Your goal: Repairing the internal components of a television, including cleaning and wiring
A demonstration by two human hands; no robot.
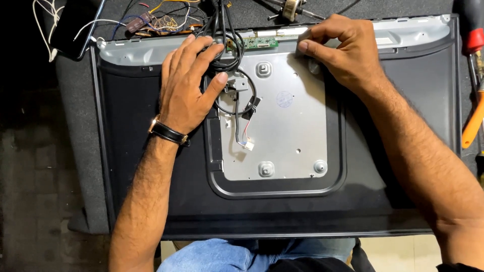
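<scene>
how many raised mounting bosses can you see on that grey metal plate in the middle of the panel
3. One square boss sits at the top, one square boss at the bottom, and one round boss at the bottom right. A fourth may be hidden under the right hand.

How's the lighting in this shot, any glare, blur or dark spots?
Head view: even overhead light, sharp focus on both the left hand and right hand; soft sheen on the metal plate, no harsh glare; the floor at left falls into deep shadow.
</scene>
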